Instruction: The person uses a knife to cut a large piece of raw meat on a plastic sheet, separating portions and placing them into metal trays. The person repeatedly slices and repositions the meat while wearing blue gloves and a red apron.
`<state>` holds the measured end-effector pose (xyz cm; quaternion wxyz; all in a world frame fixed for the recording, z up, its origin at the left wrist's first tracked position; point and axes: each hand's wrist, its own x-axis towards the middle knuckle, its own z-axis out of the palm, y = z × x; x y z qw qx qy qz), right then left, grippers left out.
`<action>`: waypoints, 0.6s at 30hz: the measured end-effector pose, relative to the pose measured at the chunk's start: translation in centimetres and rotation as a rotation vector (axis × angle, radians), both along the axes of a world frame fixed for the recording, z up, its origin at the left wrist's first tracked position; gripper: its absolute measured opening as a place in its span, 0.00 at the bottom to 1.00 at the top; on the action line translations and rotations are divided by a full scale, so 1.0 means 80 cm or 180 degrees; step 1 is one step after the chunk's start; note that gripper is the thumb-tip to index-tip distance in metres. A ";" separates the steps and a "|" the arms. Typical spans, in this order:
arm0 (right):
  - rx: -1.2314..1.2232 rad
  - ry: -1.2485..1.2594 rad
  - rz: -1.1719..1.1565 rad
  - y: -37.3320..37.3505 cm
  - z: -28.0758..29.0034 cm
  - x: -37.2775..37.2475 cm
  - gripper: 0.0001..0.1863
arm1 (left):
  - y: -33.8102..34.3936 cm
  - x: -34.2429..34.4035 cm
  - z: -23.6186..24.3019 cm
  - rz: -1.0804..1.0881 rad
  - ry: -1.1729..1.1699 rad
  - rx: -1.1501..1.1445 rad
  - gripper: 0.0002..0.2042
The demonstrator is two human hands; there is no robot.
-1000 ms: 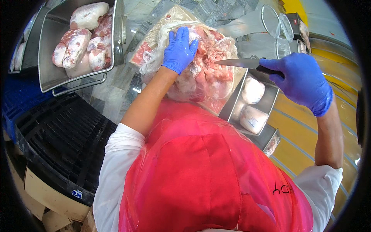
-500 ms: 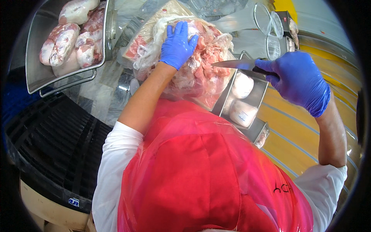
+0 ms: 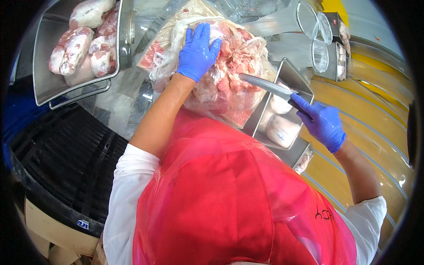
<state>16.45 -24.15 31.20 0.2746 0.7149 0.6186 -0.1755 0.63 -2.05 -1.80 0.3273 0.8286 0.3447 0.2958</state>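
Note:
My left hand (image 3: 195,56), in a blue glove, lies with fingers stretched over a heap of pink raw meat (image 3: 236,62) in crumpled clear plastic (image 3: 164,77), which rests on a flatter plastic-wrapped layer (image 3: 150,58). My right hand (image 3: 321,126), also gloved in blue, grips the dark handle of a long knife (image 3: 265,84); its blade slants up to the left, the tip at the heap's right part. Just right of the heap, a metal pan (image 3: 301,83) holds pale wrapped meat pieces (image 3: 281,130).
At upper left is a deep steel tub (image 3: 40,75) with several meat cuts (image 3: 71,50). A black plastic pallet (image 3: 62,159) lies at lower left. Tubes with metal rings (image 3: 307,20) stand at upper right, beside more metal pans (image 3: 340,62). A yellow slatted surface (image 3: 362,115) runs along the right.
My right hand has moved down and toward the left, and the knife now tilts more steeply. My left hand has shifted slightly left, still on the heap.

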 end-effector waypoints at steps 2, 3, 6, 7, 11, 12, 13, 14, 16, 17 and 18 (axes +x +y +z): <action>0.0193 0.0303 -0.0379 -0.049 -0.030 0.022 0.32 | 0.005 0.004 -0.001 -0.0100 -0.0067 0.0079 0.31; 0.0317 0.0374 -0.0507 -0.071 -0.050 0.026 0.31 | 0.003 0.004 -0.004 -0.0109 -0.0079 0.0059 0.30; 0.0925 0.0790 -0.0664 -0.107 -0.105 0.042 0.30 | 0.010 0.002 0.006 -0.0108 0.0028 0.0113 0.30; 0.1020 0.0976 -0.0819 -0.118 -0.121 0.043 0.30 | 0.005 -0.003 0.008 -0.0170 0.0101 0.0116 0.29; 0.1501 0.1547 -0.1384 -0.167 -0.196 0.050 0.30 | 0.003 -0.001 0.012 -0.0087 0.0022 -0.0099 0.29; 0.1790 0.1767 -0.1452 -0.180 -0.223 0.047 0.29 | 0.005 0.001 0.012 -0.0114 0.0017 -0.0130 0.30; 0.2058 0.1986 -0.1518 -0.190 -0.243 0.044 0.29 | 0.005 0.000 0.010 -0.0132 0.0013 -0.0181 0.30; 0.2146 0.2035 -0.1527 -0.194 -0.255 0.043 0.29 | 0.005 0.000 0.009 -0.0111 0.0044 -0.0127 0.30; 0.2334 0.2122 -0.1554 -0.199 -0.274 0.039 0.29 | 0.006 0.001 0.008 -0.0083 0.0100 -0.0013 0.29; 0.2434 0.2161 -0.1570 -0.202 -0.283 0.037 0.29 | 0.005 0.001 0.009 -0.0095 0.0133 -0.0022 0.29; 0.2287 0.2162 -0.1701 -0.208 -0.291 0.039 0.28 | 0.006 0.000 0.009 -0.0106 0.0165 -0.0031 0.29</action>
